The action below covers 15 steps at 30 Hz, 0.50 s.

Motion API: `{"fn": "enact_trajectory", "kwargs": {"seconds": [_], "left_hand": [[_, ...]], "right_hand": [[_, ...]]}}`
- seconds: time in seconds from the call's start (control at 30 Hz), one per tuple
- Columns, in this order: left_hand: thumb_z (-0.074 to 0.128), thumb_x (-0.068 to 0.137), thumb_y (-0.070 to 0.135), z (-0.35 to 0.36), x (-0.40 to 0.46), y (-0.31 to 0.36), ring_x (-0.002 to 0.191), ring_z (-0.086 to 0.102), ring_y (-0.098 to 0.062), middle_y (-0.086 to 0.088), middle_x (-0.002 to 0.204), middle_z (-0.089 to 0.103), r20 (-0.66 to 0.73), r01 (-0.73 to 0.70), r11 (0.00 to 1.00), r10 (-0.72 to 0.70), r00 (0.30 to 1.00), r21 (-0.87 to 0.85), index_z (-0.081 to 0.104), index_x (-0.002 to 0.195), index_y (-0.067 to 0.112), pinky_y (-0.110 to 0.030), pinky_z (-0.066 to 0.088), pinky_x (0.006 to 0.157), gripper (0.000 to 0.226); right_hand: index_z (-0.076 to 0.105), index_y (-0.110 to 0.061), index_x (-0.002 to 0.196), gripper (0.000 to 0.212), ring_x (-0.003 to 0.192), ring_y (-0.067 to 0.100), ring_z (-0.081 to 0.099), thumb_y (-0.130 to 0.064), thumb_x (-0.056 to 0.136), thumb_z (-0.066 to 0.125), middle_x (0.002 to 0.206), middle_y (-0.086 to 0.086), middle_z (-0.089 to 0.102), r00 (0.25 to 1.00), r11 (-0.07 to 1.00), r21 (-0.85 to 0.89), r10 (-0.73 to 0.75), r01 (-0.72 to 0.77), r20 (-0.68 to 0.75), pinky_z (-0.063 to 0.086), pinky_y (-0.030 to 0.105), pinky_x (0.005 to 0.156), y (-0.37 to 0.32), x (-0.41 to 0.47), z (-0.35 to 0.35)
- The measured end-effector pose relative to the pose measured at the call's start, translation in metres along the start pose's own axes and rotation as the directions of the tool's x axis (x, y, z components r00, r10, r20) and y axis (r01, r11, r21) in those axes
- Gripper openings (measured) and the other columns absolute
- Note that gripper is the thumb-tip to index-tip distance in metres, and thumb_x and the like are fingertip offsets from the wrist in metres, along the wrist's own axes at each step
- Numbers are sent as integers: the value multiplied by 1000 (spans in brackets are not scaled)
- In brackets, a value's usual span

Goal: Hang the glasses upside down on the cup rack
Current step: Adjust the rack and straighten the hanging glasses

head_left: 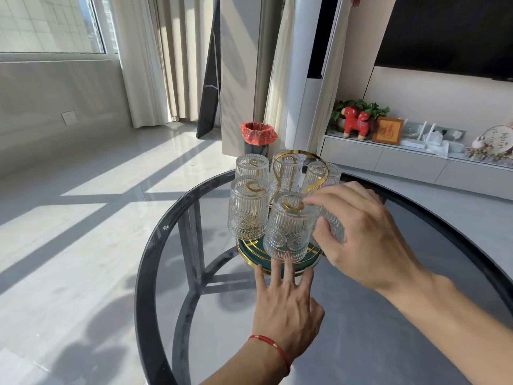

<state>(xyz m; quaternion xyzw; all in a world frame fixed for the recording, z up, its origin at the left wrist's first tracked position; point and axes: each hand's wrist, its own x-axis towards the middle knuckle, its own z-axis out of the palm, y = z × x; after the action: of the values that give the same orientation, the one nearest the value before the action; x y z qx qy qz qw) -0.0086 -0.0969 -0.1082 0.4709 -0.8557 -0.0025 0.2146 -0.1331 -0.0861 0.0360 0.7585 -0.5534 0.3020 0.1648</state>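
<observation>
The cup rack [247, 252] has a round green base with a gold rim and gold wire prongs, and stands on the far half of the glass table. Several ribbed clear glasses hang upside down on it; the nearest one [288, 232] is at the front. My right hand [361, 234] is curled around another upside-down glass [334, 229] at the rack's right side, which it mostly hides. Its forefinger reaches over the top of the front glass. My left hand [286, 307] lies flat with fingers spread, the fingertips touching the near rim of the base.
The round smoked-glass table [150, 259] has a black rim and dark legs below. Beyond it a bin with a red liner [258, 136] stands on the tiled floor. A low white cabinet [402, 162] with ornaments runs along the right wall.
</observation>
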Motion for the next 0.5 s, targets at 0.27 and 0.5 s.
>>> {"fn": "enact_trajectory", "kwargs": {"seconds": [0.27,0.5], "left_hand": [[40,94,37,1,-5,3,151,17,-47,-24,166,18,54,-17,999,15,998,30,23,160,21,-69,26,114,70],[66,87,48,-4,-12,11,144,36,-48,-26,156,40,65,-17,999,15,998,33,38,155,16,-66,42,106,81]], "right_hand": [[48,-22,155,63,146,19,36,-40,94,52,155,2,50,971,997,-17,72,-70,228,33,40,118,-16,-19,17],[51,-22,153,61,148,22,39,-36,93,54,157,3,50,969,996,5,84,-87,234,31,38,120,-23,-28,12]]}}
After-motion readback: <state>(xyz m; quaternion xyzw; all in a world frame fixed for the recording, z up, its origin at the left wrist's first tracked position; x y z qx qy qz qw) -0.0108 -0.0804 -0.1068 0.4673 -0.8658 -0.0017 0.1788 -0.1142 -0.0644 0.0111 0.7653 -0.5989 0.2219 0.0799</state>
